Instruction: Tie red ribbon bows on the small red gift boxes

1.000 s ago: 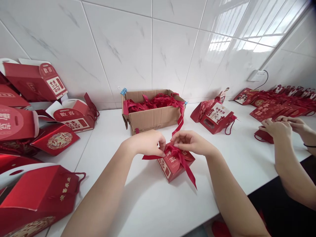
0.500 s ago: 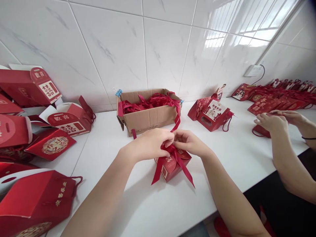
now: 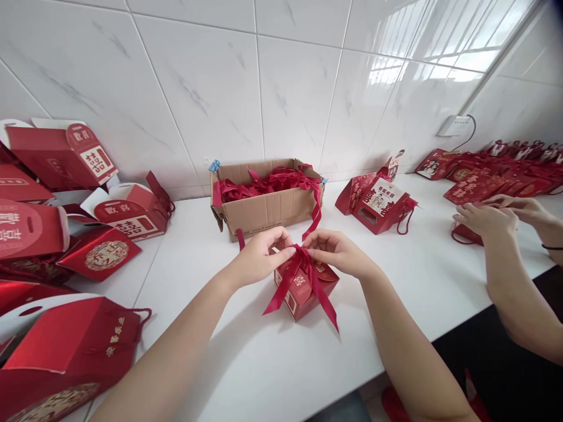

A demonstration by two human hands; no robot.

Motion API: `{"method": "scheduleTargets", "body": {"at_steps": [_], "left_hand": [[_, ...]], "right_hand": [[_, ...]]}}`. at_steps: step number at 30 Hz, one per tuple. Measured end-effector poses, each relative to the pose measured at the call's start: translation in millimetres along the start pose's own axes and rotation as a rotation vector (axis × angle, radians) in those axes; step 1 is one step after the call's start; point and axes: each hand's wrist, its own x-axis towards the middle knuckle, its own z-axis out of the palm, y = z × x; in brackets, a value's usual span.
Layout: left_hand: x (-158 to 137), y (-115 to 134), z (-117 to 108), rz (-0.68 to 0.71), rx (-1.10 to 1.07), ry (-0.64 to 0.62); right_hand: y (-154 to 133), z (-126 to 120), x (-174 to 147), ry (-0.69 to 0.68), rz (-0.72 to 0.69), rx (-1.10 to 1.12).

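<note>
A small red gift box [image 3: 303,296] with pale lettering sits on the white table in front of me. Around its top goes a dark red ribbon [image 3: 324,296], gathered at the middle, with two tails hanging down the near side. My left hand [image 3: 266,255] pinches the ribbon between thumb and forefinger on the left of the gathered part. On the right of it, my right hand [image 3: 336,251] pinches the ribbon the same way. Fingertips of both hands almost meet above the box and hide part of the loops.
Behind the box stands a cardboard box [image 3: 268,217] heaped with red ribbons. Red gift boxes [image 3: 88,346] are piled at the left. Finished-looking red boxes [image 3: 380,205] stand right of centre. At far right a co-worker's hands [image 3: 488,220] handle a red box.
My left hand has drawn back leftwards from over the box, uncovering the gathered ribbon. The ribbon tails have shifted slightly left. My right hand stays nearly in place.
</note>
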Motion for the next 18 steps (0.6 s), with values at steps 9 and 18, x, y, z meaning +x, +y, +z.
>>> {"method": "scheduleTargets", "body": {"at_steps": [9,18], "left_hand": [[3,-17,21,0.064,-0.317,0.200],[-4,-41,41,0.123,-0.462,0.278]], "right_hand": [[7,2,-5,0.058,-0.033,-0.028],[12,10,-7,0.243,-0.167,-0.214]]}}
